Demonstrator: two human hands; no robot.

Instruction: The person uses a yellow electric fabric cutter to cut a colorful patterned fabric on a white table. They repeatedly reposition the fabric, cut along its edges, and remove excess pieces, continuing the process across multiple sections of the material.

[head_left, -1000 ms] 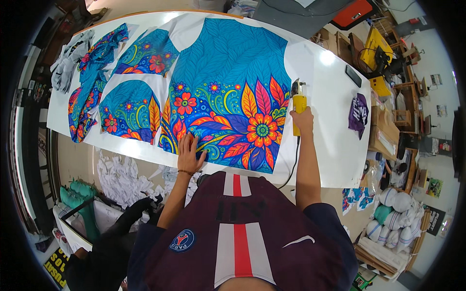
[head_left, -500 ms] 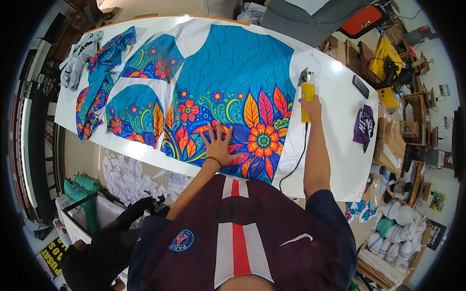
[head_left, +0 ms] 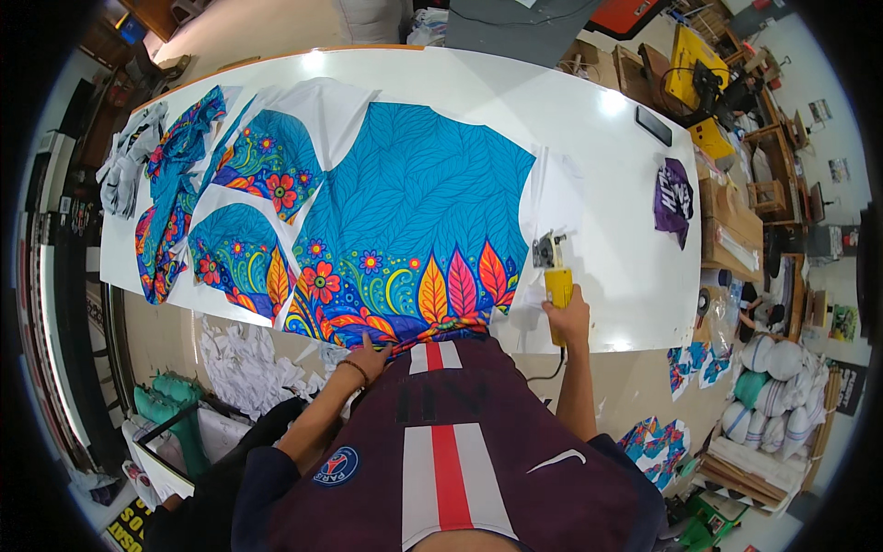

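My right hand (head_left: pixel 567 317) grips a yellow electric cutting tool (head_left: pixel 557 285), metal head forward and cord trailing back, beside a large turquoise floral fabric piece (head_left: pixel 414 184) lying on the white table (head_left: pixel 625 276). My left hand (head_left: pixel 372 354) holds that piece's near edge, which is bunched against my body; some fingers are hidden. Smaller printed pieces (head_left: pixel 235 235) lie at left on white backing, with crumpled printed fabric (head_left: pixel 170 193) and grey-white scraps (head_left: pixel 129 156) beyond them.
A phone (head_left: pixel 653 124) and purple cloth (head_left: pixel 672 201) lie on the table's right. Below left are a heap of white scraps (head_left: pixel 248 359), green bundles (head_left: pixel 175 414) and a person in black (head_left: pixel 193 515). Boxes (head_left: pixel 731 230) and stacked rolls (head_left: pixel 773 396) line the right side.
The large piece has slid toward me, its flowered lower edge now bunching at my body. My left hand has moved back with it; my right hand and the cutter have moved lower in view.
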